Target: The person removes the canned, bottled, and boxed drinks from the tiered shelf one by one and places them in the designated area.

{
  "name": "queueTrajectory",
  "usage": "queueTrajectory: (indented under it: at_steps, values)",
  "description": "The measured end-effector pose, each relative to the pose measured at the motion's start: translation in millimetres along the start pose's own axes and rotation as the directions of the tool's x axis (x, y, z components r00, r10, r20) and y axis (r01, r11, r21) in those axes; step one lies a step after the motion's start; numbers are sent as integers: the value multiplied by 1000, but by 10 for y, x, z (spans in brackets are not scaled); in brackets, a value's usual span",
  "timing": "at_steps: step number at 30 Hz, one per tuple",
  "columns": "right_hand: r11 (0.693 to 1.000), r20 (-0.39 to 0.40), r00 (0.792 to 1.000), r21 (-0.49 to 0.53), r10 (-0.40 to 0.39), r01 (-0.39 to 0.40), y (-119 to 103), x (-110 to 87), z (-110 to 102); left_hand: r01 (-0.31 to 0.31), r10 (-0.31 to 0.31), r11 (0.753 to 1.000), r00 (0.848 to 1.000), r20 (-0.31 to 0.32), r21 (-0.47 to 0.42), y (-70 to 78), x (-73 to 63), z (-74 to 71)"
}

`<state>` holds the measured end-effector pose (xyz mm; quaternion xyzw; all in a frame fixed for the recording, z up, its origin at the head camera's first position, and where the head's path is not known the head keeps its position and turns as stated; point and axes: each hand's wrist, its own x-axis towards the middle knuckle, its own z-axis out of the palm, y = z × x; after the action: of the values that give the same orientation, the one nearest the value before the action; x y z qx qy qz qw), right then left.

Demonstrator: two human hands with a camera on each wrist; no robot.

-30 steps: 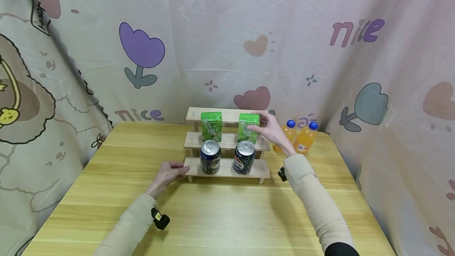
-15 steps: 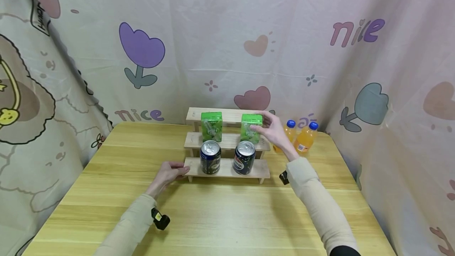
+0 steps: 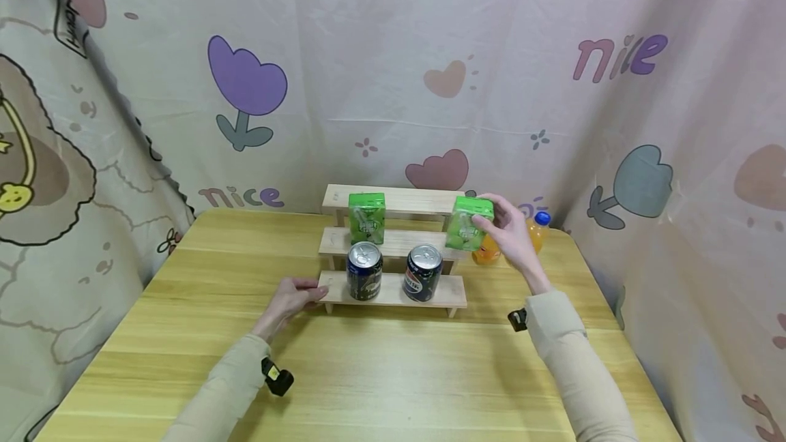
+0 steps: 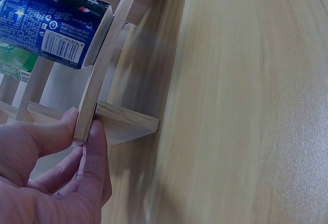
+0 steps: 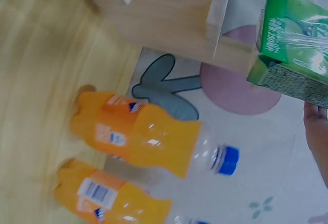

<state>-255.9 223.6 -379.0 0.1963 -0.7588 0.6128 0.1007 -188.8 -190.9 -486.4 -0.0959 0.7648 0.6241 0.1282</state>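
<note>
My right hand holds a green drink carton, tilted, at the right end of the wooden three-step rack. In the right wrist view the carton hangs beside the rack's end, with a thumb or finger under its edge. My left hand pinches the left end of the lowest step; in the left wrist view the thumb lies on top of the board and fingers underneath. A second green carton stands on the middle step. Two dark blue cans stand on the lowest step.
Two orange drink bottles with blue caps stand right of the rack, partly behind my right hand in the head view. The rack stands on a wooden table. A patterned curtain hangs behind and at both sides.
The right hand has carried the green carton to the right, off its place on the middle step, and tilted it. The left hand stays on the rack's lowest step.
</note>
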Motion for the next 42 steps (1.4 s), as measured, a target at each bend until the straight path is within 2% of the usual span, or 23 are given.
queueTrajectory:
  at_steps: [9,18,23,27,30,33,37,42]
  values:
    - [996,-99,995,85,4,4,164,-207,-253,10,-10,1000,1000,2,2,5,5,-3]
    - [987,-180,982,157,61,-32,411,-484,-524,-11,11,1000,1000,3,-18,2,1,2]
    - [973,-223,968,222,118,-67,577,-601,-677,-1,1,1000,1000,-1,-17,6,-3,3]
    - [955,-254,948,273,191,-119,698,-675,-770,7,-7,1000,1000,1,1,10,-15,-1]
    - [942,-258,937,300,235,-153,754,-722,-817,8,-8,1000,1000,3,15,8,-18,-8]
    - [930,-244,937,330,251,-163,801,-755,-856,10,-10,1000,1000,2,20,1,-16,-9]
    - [934,-219,943,311,252,-177,870,-778,-890,12,-12,1000,1000,-3,13,1,-18,-9]
    - [951,-221,938,216,266,-219,950,-799,-922,3,-3,1000,1000,-4,-1,13,-31,-4]
